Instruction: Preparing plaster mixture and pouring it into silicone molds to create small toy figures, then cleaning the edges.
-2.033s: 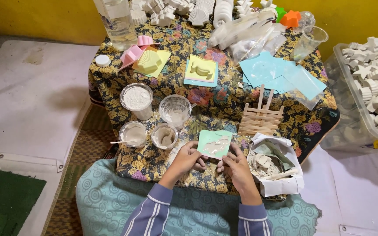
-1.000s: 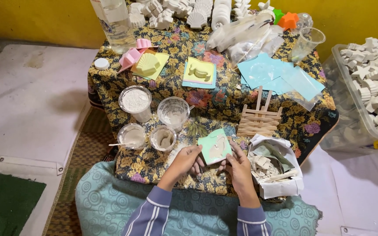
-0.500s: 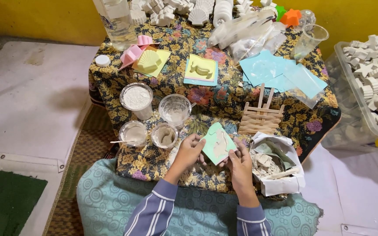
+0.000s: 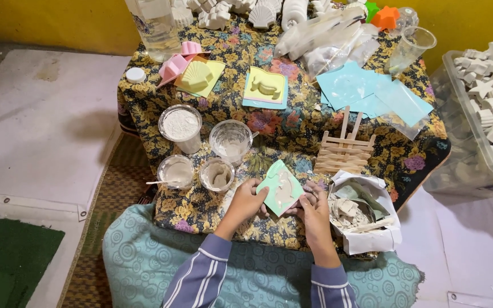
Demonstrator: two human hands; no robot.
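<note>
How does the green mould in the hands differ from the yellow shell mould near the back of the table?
The green mould is held tilted between the left hand and right hand; the yellow shell mould lies flat on the floral tablecloth, untouched. The green mould shows a pale curved cast; the yellow mould shows a ribbed fan shell. Both are square, pastel sheet moulds.

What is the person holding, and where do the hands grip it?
A square light-green mould with a white cast in it, tilted. The left hand grips its left edge, the right hand its lower right edge.
</note>
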